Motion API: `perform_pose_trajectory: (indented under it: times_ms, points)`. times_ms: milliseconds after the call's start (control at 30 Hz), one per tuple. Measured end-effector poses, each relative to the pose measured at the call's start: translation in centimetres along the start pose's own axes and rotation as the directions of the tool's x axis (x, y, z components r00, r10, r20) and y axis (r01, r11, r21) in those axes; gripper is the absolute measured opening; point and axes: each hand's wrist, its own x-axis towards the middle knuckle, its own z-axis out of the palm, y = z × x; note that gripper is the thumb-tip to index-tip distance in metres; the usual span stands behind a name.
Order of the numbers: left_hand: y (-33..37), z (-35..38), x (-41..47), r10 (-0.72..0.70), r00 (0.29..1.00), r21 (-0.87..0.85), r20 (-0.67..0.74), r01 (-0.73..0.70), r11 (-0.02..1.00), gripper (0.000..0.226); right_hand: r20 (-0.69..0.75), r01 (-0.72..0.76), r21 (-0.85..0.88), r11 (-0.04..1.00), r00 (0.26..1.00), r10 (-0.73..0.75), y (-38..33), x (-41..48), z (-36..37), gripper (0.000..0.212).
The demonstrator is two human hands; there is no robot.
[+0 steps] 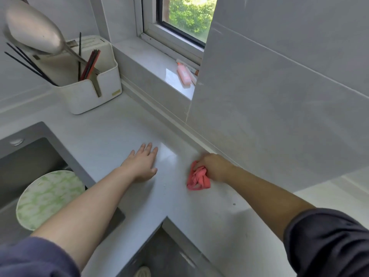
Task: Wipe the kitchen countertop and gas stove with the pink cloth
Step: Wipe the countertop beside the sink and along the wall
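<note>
A bunched pink cloth [198, 178] is gripped by the right hand [214, 166] near the counter's [119, 136] back edge, while the left hand [142, 162] is laid flat, fingers [148, 148] straight.

1. Left sleeve [34, 258] — soft, dusky blue-violet fabric that ends near the elbow, with the forearm bare beyond it.
2. Right sleeve [327, 242] — darker navy-grey, bunched in thick folds near the elbow, forearm bare.
3. Left hand [142, 164] and right hand [214, 166]: both bare.
4. Shoe [142, 272]: pale cream toe, at the bottom edge.
</note>
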Motion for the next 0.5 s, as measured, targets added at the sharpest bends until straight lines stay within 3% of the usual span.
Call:
perform_pose_trajectory:
  times_ms: [67,233,300,367,467,500]
  points:
    - [-0.3,0.2,-1.1,-0.017,1.000,0.004,0.003,0.017,1.000,0.074,-0.001,-0.039,0.007,0.999,0.999,0.039,-0.9,-0.2,-1.1,0.036]
    - [-2.0,0.4,-3.0,-0.075,0.997,-0.003,0.012,0.075,0.997,0.072,-0.245,0.060,0.258,0.964,0.970,0.005,-5.8,0.9,-1.8,0.035]
    - [-2.5,0.6,-3.8,-0.082,0.996,-0.001,0.031,0.082,0.997,0.072,-0.281,0.120,0.209,0.971,0.958,-0.058,-7.9,1.5,-0.8,0.035]
    - [-2.9,0.9,-4.5,-0.081,0.996,0.013,0.049,0.080,0.997,0.073,-0.224,0.142,0.117,0.983,0.968,-0.113,-9.1,2.0,0.7,0.033]
    - [-3.3,0.7,-5.1,-0.065,0.995,0.034,0.071,0.063,0.997,0.073,-0.220,0.103,0.071,0.992,0.972,-0.085,-8.1,1.2,2.0,0.019]
    - [-3.3,0.6,-5.1,-0.059,0.996,0.038,0.073,0.056,0.998,0.073,-0.228,0.097,-0.017,0.995,0.969,-0.098,-6.9,0.8,2.2,0.013]
